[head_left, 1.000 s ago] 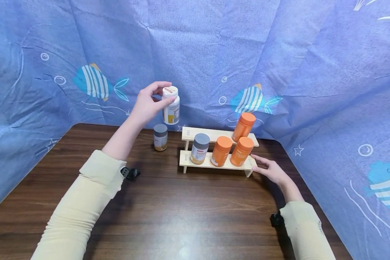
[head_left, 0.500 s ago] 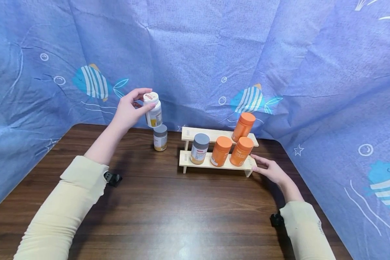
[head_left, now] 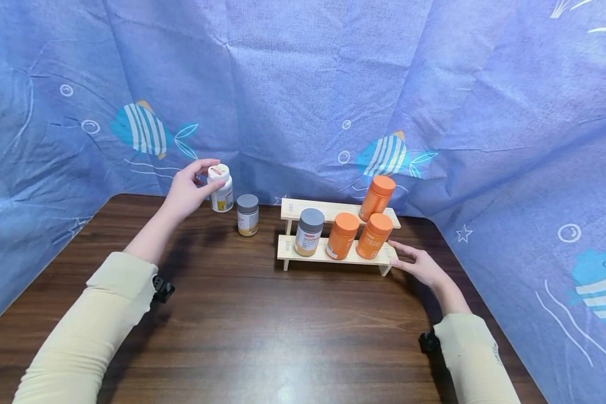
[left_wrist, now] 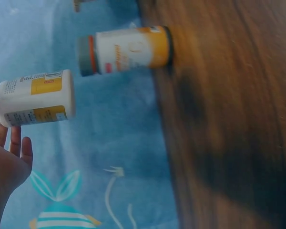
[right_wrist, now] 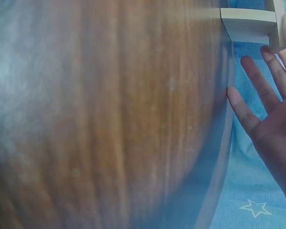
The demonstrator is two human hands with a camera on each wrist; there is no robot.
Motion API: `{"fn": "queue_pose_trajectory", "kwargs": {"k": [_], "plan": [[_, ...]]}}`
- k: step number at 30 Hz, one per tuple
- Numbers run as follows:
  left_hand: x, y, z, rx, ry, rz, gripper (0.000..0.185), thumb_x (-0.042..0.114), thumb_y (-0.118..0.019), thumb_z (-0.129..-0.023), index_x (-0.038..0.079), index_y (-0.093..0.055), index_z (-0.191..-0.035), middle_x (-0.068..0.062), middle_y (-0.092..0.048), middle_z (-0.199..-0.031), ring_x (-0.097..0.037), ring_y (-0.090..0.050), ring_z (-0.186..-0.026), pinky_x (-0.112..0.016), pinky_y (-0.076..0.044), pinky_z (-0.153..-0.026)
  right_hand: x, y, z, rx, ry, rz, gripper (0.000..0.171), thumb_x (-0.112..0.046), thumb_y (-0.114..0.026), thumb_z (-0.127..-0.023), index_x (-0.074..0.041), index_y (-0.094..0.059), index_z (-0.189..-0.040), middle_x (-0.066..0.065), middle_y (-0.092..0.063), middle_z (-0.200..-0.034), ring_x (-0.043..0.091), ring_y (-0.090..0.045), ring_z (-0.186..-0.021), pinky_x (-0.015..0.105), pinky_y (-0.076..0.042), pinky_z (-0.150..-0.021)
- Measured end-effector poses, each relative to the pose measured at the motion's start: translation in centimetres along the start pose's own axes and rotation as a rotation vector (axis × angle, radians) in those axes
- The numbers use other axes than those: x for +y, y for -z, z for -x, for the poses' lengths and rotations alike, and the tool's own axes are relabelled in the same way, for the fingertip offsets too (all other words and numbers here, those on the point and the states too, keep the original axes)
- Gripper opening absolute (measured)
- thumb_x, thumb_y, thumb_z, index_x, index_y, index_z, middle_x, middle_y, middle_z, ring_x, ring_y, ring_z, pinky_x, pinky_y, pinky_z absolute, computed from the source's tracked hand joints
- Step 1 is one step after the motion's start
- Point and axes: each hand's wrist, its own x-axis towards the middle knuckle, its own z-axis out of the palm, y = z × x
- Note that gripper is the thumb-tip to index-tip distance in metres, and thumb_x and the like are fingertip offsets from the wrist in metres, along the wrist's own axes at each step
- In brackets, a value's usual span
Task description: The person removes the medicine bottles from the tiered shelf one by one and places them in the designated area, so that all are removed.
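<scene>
Two hands are seen at a dark wooden table. A white bottle is pinched near its cap by the left hand, at the table's far left edge, just left of a grey-capped jar. The right hand, fingers spread flat, is rested against the right end of a wooden rack where four jars are held.

You could not read any wording here: the labels on the white bottle, the grey-capped bottle and the jars on the wooden rack were too small or blurred to make out.
</scene>
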Motion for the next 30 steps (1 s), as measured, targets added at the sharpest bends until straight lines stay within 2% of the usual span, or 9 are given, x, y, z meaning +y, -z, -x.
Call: {"fn": "queue_pose_trajectory", "kwargs": {"k": [5,9,15,19,22,28,30], "plan": [[-1.8,-0.2,0.7,-0.009,0.028,-0.027,0.045,0.023,-0.071,-0.085,0.009,-0.058,-0.126,-0.015,-0.065,-0.115,-0.004,-0.051,-0.088,-0.019,-0.040,-0.072,0.0,0.0,0.1,0.003,-0.006,-0.005,0.059,-0.019,-0.067,-0.088,-0.001,-0.043,-0.140,0.026,-0.045,-0.138,0.043,-0.045,-0.125,0.059,-0.032,-0.103],[-3.0,-0.5,1.2,-0.026,0.064,-0.066,0.046,0.025,-0.070,-0.086,0.009,-0.057,-0.128,-0.016,-0.064,-0.117,-0.014,-0.053,-0.094,-0.022,-0.041,-0.074,-0.1,-0.1,0.1,0.006,-0.009,-0.004,0.059,-0.018,-0.066,-0.089,-0.001,-0.043,-0.140,0.026,-0.045,-0.138,0.044,-0.044,-0.125,0.060,-0.032,-0.103],[-4.9,-1.1,1.8,-0.053,0.076,-0.088,0.048,0.023,-0.069,-0.087,0.007,-0.055,-0.129,-0.019,-0.063,-0.118,-0.030,-0.057,-0.101,-0.041,-0.045,-0.080,0.0,0.0,0.0,0.009,0.000,-0.009,0.058,-0.017,-0.066,-0.089,0.000,-0.043,-0.139,0.026,-0.045,-0.138,0.045,-0.044,-0.125,0.060,-0.031,-0.103],[-6.2,-1.7,2.1,-0.066,0.087,-0.081,0.048,0.023,-0.069,-0.087,0.006,-0.054,-0.130,-0.021,-0.062,-0.118,-0.035,-0.057,-0.105,-0.053,-0.044,-0.087,0.2,0.0,-0.1,0.006,-0.005,-0.026,0.059,-0.018,-0.067,-0.088,-0.001,-0.043,-0.140,0.026,-0.046,-0.137,0.043,-0.048,-0.122,0.058,-0.034,-0.102],[-6.9,-2.1,2.4,-0.056,0.097,-0.084,0.047,0.021,-0.069,-0.087,0.005,-0.054,-0.129,-0.021,-0.062,-0.115,-0.033,-0.058,-0.104,-0.050,-0.045,-0.087,0.3,0.0,-0.2,0.007,-0.006,-0.041,0.059,-0.019,-0.067,-0.088,-0.002,-0.043,-0.140,0.026,-0.047,-0.136,0.041,-0.050,-0.119,0.057,-0.036,-0.101],[-7.8,-2.6,2.9,-0.036,0.125,-0.096,0.046,0.019,-0.068,-0.088,0.004,-0.054,-0.129,-0.021,-0.064,-0.111,-0.028,-0.058,-0.098,-0.032,-0.044,-0.080,0.3,0.0,-0.1,0.012,0.018,-0.019,0.059,-0.019,-0.067,-0.089,-0.001,-0.044,-0.139,0.026,-0.049,-0.135,0.040,-0.050,-0.119,0.057,-0.037,-0.100],[-8.0,-2.7,3.0,-0.040,0.135,-0.095,0.046,0.019,-0.067,-0.088,0.004,-0.054,-0.129,-0.022,-0.064,-0.111,-0.029,-0.058,-0.097,-0.032,-0.043,-0.080,1.5,-0.1,-0.4,0.018,0.026,-0.011,0.059,-0.022,-0.067,-0.089,-0.004,-0.044,-0.140,0.024,-0.049,-0.136,0.038,-0.051,-0.119,0.055,-0.037,-0.100]]}}
